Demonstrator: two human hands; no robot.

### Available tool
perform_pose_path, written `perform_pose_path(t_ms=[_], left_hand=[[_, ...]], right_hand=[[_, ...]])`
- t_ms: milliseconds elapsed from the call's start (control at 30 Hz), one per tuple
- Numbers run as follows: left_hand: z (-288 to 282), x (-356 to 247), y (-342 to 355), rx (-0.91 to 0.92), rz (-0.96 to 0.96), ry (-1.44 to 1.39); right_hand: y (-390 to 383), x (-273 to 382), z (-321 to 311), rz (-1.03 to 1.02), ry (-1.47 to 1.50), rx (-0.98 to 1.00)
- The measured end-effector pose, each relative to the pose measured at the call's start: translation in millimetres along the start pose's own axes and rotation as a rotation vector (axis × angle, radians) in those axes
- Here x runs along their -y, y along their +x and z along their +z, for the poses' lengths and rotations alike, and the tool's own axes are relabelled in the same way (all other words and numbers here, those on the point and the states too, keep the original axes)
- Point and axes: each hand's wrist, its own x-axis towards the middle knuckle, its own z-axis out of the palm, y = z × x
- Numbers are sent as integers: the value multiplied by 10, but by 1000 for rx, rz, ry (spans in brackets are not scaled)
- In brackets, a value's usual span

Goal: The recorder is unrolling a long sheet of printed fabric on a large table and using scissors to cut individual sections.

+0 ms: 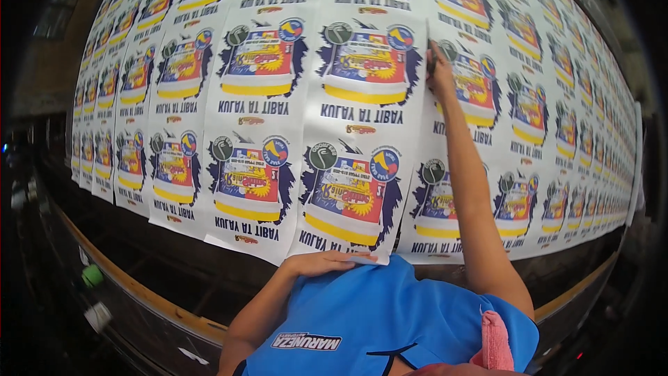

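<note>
A large white printed sheet (410, 132) spreads in front of me, covered in repeated emblems in blue, red and yellow with dark lettering, upside down to me. Its left part lies in long overlapping strips (316, 108); the right part is one broad piece. My left hand (327, 262) rests on the near end of a strip, by my waist, fingers stretched out flat to the right. Farther off, my right hand (440, 73) reaches forward along that strip's right edge. Its fingers are closed around something small and dark, mostly hidden by the hand.
Below the sheet's near edge runs a wooden rail (149, 296) with dark space behind it. A green object (92, 276) and a white item (98, 316) lie at the lower left. A pink cloth (495, 345) hangs over my blue shirt.
</note>
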Motion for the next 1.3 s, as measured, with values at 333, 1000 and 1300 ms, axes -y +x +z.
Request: perform_pose_path(t_ms=[333,1000,1300], left_hand=[[84,252,-302,-223,15,-264],[330,238,495,-657,-305,352],[1135,290,2017,-313,-116,936]], right_hand=[[1860,788,286,-99,-334,45],[-3557,326,-3102,2,-114,-558],[-6173,-411,-3650,-9,15,-313]])
